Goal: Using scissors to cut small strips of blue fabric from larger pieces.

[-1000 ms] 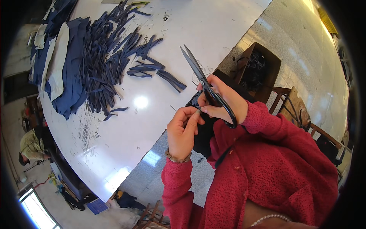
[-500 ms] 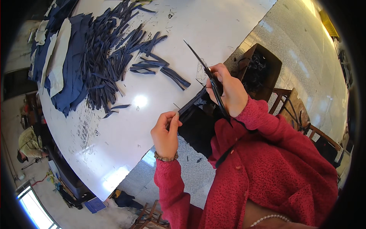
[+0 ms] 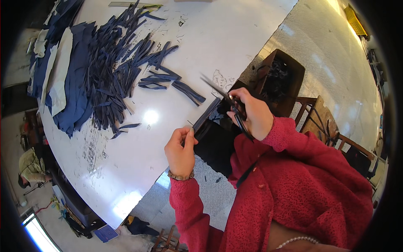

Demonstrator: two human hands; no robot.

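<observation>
My right hand [image 3: 253, 114] is closed around a pair of black scissors [image 3: 218, 90], blades pointing up and left over the table's edge. In a pinch, my left hand [image 3: 181, 150] holds one end of a dark fabric strip [image 3: 205, 113]. That strip lies along the table edge, below the scissors, and the blades are apart from it. On the white table [image 3: 168, 122], just beyond, are several loose navy strips [image 3: 189, 91]. Farther left spreads a heap of narrow navy strips [image 3: 111, 80], beside wider navy fabric pieces [image 3: 75, 84].
Pale fabric pieces [image 3: 63, 71] lie over the navy cloth. Right of the table, an open brown box [image 3: 289, 80] holds dark scraps, near a wooden chair [image 3: 321, 119]. Another person [image 3: 31, 168] is at the far left. A ruler [image 3: 126, 4] lies at the table's far side.
The scissors and my right hand have dropped lower, and the blades have swung further left. My left hand still pinches the strip. The whole view has shifted slightly.
</observation>
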